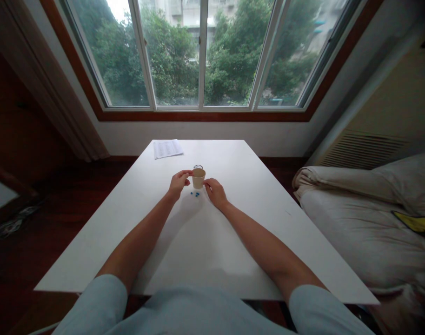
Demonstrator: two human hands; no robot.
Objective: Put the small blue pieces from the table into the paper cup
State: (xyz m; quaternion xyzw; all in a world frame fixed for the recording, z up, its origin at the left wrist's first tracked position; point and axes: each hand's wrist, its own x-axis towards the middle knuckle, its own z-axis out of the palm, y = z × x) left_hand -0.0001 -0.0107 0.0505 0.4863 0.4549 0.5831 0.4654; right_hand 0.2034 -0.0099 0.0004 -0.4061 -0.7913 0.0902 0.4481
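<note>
A beige paper cup (199, 179) stands upright, mouth up, between my hands over the white table (261, 186). My left hand (179, 182) holds its left side near the rim with the fingertips. At the cup's lower right side are the fingertips of my right hand (215, 191), closed together and touching it. Several small blue pieces (197, 194) lie on the table just in front of the cup. Behind the cup shows the dark rim of a small round object (197, 166), mostly hidden by it.
Printed paper sheets (168, 149) lie at the table's far left corner. A window (202, 56) is beyond the table. To the right stands a sofa or bed with pale covers (352, 209) and a yellow item (418, 224). Cables (12, 225) lie on the floor at left.
</note>
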